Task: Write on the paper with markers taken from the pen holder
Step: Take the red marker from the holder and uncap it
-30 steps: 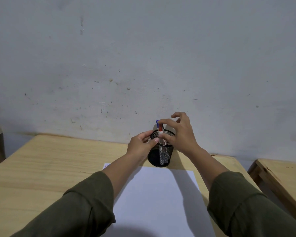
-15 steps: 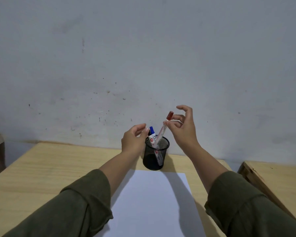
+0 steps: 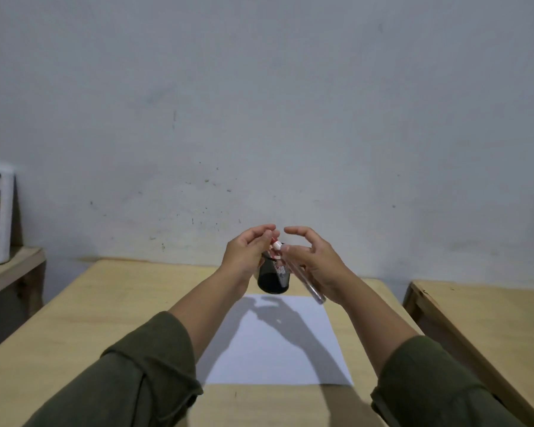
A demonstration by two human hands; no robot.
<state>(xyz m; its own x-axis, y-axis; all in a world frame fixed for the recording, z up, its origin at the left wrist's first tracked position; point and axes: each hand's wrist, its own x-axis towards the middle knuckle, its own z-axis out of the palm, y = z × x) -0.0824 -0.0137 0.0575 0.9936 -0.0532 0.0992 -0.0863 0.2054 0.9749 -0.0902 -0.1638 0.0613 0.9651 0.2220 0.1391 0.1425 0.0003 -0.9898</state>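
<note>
Plain grey wall behind a light wooden table (image 3: 111, 303), one white sheet of paper (image 3: 278, 359) lying under both hands with one black mesh pen holder (image 3: 272, 277) just past them. Right hand (image 3: 316, 265) is curled round the one red marker (image 3: 302, 277), barrel slanting down toward the paper, while the left hand (image 3: 247, 251) pinches the cap end (image 3: 273, 240) just beside the right fingertips, looks like pulling the cap off so it can write. Can't tell how many markers are left in the holder, the left hand blocks the rim.
</note>
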